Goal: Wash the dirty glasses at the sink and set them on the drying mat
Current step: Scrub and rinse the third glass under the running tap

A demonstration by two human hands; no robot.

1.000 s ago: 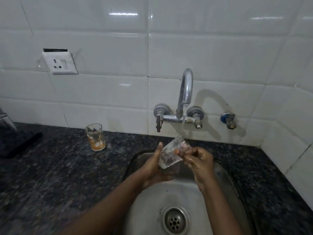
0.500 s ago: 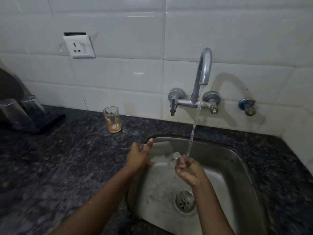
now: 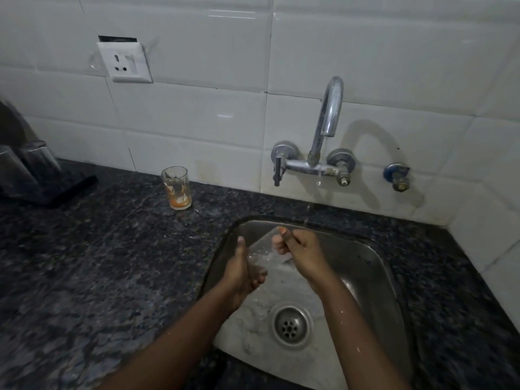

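clear glass [image 3: 264, 250] now tilted between both hands, tap [image 3: 327, 119] stream seemingly thinner.

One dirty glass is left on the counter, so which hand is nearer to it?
Left. The left hand holds the clear glass at the sink's left edge, below-right of the dirty glass; the right hand is farther right.

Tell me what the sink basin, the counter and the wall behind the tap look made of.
Sink basin: apparently stainless steel, brushed grey sheen. Counter: looks like polished dark granite, speckled; could be imitation. Wall: glossy white ceramic tiles, reflections and grout lines visible.
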